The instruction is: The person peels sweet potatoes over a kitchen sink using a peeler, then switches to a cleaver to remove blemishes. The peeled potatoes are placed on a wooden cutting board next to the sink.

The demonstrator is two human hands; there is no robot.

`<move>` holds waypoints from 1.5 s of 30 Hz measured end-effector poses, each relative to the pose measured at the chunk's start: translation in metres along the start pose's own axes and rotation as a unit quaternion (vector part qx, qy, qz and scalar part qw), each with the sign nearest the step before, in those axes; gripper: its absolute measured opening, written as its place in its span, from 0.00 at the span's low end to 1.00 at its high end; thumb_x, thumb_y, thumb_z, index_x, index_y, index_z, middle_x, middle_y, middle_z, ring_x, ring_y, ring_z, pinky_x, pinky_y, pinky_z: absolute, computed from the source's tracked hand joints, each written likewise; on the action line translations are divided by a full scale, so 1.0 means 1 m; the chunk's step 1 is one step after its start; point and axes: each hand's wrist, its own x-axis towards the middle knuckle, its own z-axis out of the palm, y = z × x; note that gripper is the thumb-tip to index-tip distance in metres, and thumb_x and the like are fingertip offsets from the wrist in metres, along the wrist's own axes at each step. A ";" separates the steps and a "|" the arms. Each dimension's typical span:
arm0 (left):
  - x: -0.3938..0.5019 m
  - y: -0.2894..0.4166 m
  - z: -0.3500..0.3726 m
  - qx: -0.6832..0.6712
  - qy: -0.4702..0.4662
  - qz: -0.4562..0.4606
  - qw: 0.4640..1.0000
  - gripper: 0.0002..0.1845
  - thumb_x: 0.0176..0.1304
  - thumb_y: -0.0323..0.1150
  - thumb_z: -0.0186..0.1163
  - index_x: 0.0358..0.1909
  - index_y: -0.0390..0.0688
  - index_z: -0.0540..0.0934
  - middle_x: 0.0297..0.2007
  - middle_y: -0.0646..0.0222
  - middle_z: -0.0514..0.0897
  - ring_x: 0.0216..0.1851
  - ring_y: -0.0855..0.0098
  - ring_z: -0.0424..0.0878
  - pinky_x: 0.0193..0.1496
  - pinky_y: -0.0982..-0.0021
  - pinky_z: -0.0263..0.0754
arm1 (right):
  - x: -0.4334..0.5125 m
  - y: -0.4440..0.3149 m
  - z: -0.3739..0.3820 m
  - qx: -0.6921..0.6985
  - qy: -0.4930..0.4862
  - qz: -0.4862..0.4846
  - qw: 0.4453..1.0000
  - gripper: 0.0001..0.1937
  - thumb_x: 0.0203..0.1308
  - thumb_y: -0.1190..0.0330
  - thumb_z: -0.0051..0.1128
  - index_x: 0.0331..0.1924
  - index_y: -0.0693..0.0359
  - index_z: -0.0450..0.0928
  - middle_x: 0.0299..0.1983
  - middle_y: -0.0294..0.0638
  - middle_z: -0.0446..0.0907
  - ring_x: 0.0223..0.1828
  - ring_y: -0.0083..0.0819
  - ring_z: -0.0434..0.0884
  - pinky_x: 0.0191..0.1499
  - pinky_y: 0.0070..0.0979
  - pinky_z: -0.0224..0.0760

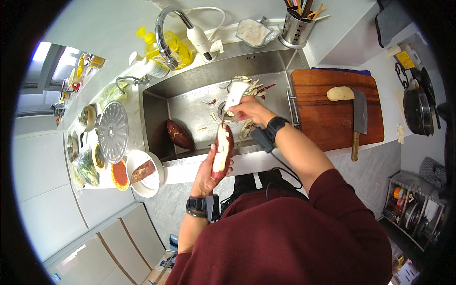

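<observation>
My left hand holds a partly peeled red-skinned sweet potato over the front rim of the steel sink. A pale strip of bare flesh runs along its upper side. My right hand grips a white-handled peeler at the tuber's far end; the blade is hard to make out. Peelings lie scattered on the sink floor around the drain. An unpeeled sweet potato rests in the sink's left front corner.
Right of the sink, a wooden cutting board bears a peeled piece and a cleaver. At left stand a white bowl holding a reddish tuber and a round metal lid. A curved faucet rises behind the sink.
</observation>
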 end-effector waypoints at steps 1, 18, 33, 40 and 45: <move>-0.003 -0.002 0.000 0.016 -0.024 -0.008 1.000 0.26 0.73 0.53 0.44 0.55 0.40 0.73 0.39 0.60 0.82 0.33 0.66 0.80 0.31 0.67 0.78 | 0.002 0.003 -0.012 -0.031 0.091 -0.015 0.995 0.07 0.51 0.69 0.70 0.28 0.61 0.80 0.24 0.33 0.79 0.21 0.22 0.77 0.26 0.20 0.76; 0.023 -0.007 -0.008 -0.066 0.024 -0.025 0.997 0.26 0.72 0.53 0.44 0.52 0.41 0.73 0.38 0.61 0.81 0.36 0.63 0.80 0.33 0.65 0.80 | -0.061 0.002 0.035 -0.084 -0.127 -0.035 0.988 0.11 0.55 0.69 0.64 0.41 0.62 0.78 0.31 0.32 0.79 0.27 0.18 0.74 0.29 0.17 0.67; 0.012 -0.011 -0.002 -0.081 -0.010 -0.003 0.997 0.25 0.74 0.51 0.41 0.57 0.40 0.70 0.45 0.58 0.81 0.39 0.63 0.82 0.35 0.65 0.83 | -0.078 -0.008 0.026 -0.021 -0.134 -0.026 0.990 0.12 0.57 0.69 0.63 0.44 0.62 0.78 0.34 0.32 0.79 0.30 0.17 0.75 0.33 0.16 0.67; 0.005 -0.009 0.008 -0.026 -0.047 -0.011 0.998 0.26 0.74 0.51 0.42 0.56 0.39 0.70 0.42 0.60 0.79 0.33 0.65 0.79 0.28 0.68 0.80 | -0.056 -0.003 0.015 -0.015 -0.129 -0.039 0.991 0.08 0.57 0.68 0.62 0.39 0.62 0.79 0.27 0.31 0.78 0.25 0.18 0.73 0.26 0.16 0.63; -0.014 -0.005 0.021 0.014 -0.112 0.000 0.994 0.26 0.73 0.51 0.43 0.57 0.38 0.69 0.44 0.58 0.79 0.32 0.64 0.80 0.26 0.69 0.80 | -0.030 0.002 -0.034 -0.066 0.177 -0.014 0.982 0.07 0.56 0.70 0.63 0.37 0.62 0.80 0.25 0.32 0.78 0.22 0.18 0.72 0.22 0.16 0.61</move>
